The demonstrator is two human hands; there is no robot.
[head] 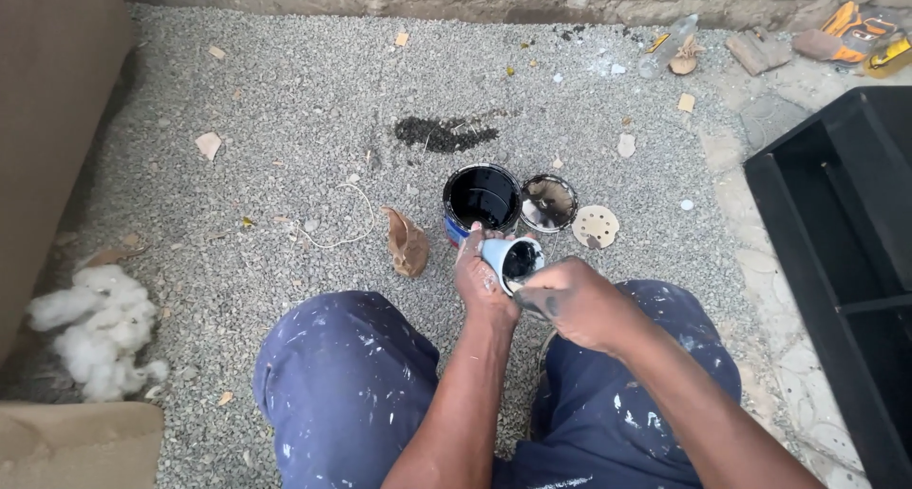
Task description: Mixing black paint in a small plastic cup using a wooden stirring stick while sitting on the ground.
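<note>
I am crouched over gravel in paint-spattered blue trousers. My left hand [481, 278] holds a small white cup [503, 253] with black paint inside, tilted toward me. My right hand [579, 301] is closed at the cup's rim, its fingers stained black; whatever it grips is hidden. Just beyond the cup stands an open paint can [481, 196] full of black paint. The can's round lid [548, 203] lies beside it on the right, inner side up.
A round sanding disc [596, 227] lies right of the lid, a brown paper scrap [408, 244] left of the can. A black shelf unit [845, 251] fills the right side. White stuffing [93, 326] and cardboard [76, 443] lie at left. Tools [860, 33] rest by the stone wall.
</note>
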